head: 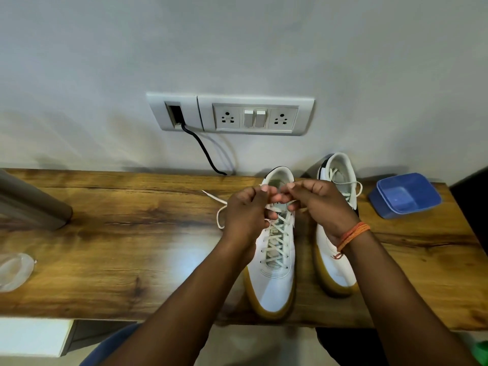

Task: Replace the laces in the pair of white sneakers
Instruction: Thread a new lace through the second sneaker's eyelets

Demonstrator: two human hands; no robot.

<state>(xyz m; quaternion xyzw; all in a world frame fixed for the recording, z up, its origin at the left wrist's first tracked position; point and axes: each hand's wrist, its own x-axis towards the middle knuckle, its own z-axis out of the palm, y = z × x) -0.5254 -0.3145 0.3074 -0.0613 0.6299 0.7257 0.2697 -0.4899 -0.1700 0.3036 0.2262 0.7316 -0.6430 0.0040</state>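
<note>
**Tying off the left sneaker's lace**

Both hands pinch the cream lace (277,237) at the top eyelets of the left sneaker (274,281): left hand (244,216) and right hand (323,204), fingertips almost touching. A loose loop trails just left of the left fingers. The lace looks soft, limp and light; best gripped near its stiff tips.

The right hand (320,204) hides the right sneaker's (336,265) lacing.

Both arms reach forward; left hand (244,215) and right hand (320,204) meet, fingers (266,192) curled and pinching, fingertips nearly touching.
</note>
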